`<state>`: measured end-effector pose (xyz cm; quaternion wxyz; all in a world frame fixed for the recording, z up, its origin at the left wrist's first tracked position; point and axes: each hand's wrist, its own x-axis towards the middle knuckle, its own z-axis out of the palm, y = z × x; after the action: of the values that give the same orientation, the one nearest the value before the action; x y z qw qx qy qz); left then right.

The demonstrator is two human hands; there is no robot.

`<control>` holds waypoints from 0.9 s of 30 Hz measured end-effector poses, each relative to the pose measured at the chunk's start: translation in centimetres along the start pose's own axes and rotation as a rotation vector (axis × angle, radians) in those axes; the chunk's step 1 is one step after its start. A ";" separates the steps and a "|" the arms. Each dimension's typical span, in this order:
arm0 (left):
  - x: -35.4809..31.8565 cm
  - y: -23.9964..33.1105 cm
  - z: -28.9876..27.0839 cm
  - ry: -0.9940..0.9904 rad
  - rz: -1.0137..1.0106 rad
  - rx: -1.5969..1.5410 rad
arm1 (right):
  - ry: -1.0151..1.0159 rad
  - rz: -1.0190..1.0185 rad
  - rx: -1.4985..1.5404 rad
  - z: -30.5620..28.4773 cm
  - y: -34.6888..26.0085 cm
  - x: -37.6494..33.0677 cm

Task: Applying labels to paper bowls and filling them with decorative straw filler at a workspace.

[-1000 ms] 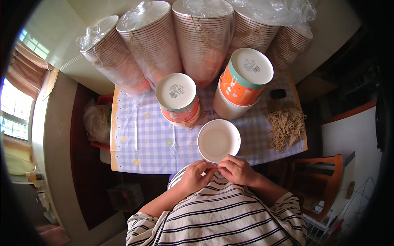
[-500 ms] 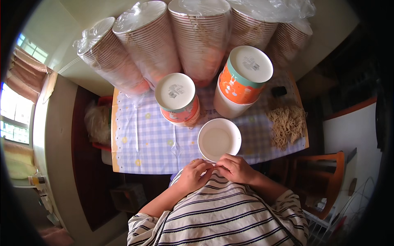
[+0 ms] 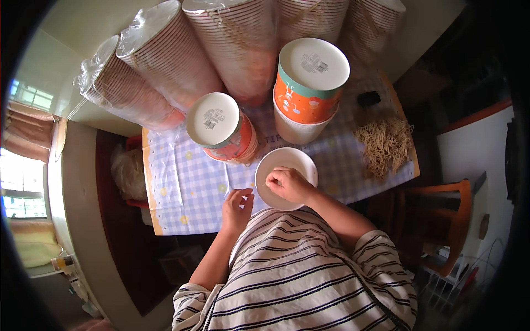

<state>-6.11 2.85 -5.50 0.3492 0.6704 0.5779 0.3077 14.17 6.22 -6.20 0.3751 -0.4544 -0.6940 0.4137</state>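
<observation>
A white round paper bowl (image 3: 305,165) stands open side up at the table's near edge. My right hand (image 3: 290,186) is over it, fingertips pinched together. Whatever lies between them, if anything, is too small to make out. To the bowl's left, my left hand (image 3: 237,211) is held at the table edge, its thumb and fingers apart with nothing visible in them. Just beyond stands a short stack of orange paper tubs (image 3: 234,140), upside down, with tan strands around its lower part. Farther right, an orange and green paper tub (image 3: 309,99) sits inverted on a white tub (image 3: 301,128).
Tall stacks of paper tubs in clear plastic (image 3: 165,60) line the back. A tangled heap of tan strands (image 3: 383,144) and a small black object (image 3: 369,99) lie at the right of the checked tablecloth (image 3: 193,204). A wooden chair (image 3: 461,226) stands at right.
My hands, together at the near edge before, have separated. The right has moved forward over the bowl, the left out to the left. The whole view has shifted slightly.
</observation>
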 end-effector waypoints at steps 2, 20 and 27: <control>0.4 -0.8 0.2 -0.022 -0.058 -0.005 | 0.009 -0.002 -0.024 0.6 0.7 0.3; 1.6 -1.4 1.0 -0.071 -0.166 -0.044 | 0.014 0.041 -0.049 2.1 1.9 0.5; 1.8 -1.6 1.3 -0.074 -0.139 -0.056 | 0.024 0.040 -0.079 2.3 2.0 0.8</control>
<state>-5.71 4.61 -7.53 0.4092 0.6297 0.6009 0.2739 12.47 6.88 -8.81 0.3568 -0.4874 -0.6960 0.3882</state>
